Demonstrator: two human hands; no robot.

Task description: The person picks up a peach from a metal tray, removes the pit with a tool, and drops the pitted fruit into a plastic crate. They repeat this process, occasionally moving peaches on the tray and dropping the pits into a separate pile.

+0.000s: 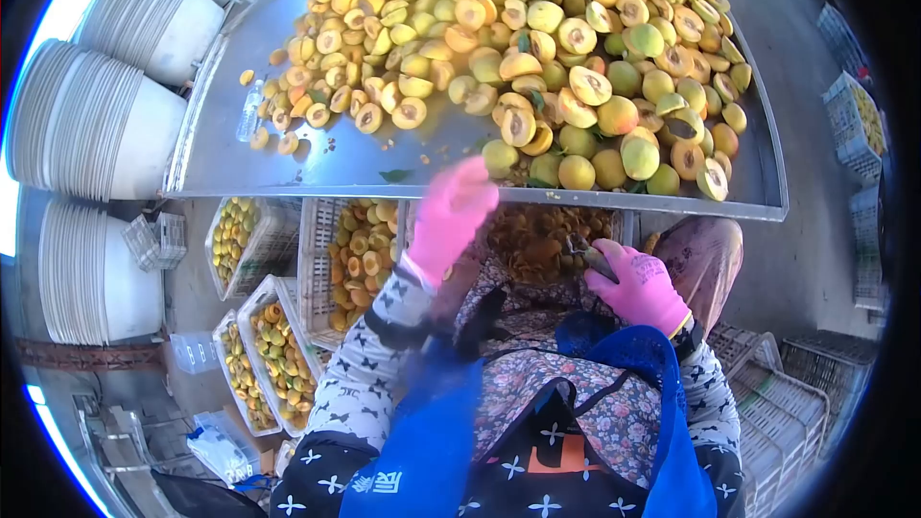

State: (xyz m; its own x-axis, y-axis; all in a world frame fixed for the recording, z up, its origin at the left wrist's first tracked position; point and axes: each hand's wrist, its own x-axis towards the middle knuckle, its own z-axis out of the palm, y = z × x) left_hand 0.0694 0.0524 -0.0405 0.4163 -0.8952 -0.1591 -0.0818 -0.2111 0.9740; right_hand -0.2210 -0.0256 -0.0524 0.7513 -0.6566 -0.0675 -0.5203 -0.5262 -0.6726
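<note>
My left hand, in a pink glove, is raised at the front edge of the metal table. Motion smears its fingers, and a yellow-green peach lies just beyond them. Lower on the right, my right hand, also gloved in pink, is closed around a small dark greyish thing that I cannot make out. Between my hands, below the table edge, sits a heap of brownish peach scraps. Across the table spreads a large pile of yellow peaches, many of them halves with brownish centres.
A clear plastic bottle lies at the table's left side. Under the front edge stands a crate of peach halves, with more filled crates to the left. Stacked white tubs line the far left; crates stand at right.
</note>
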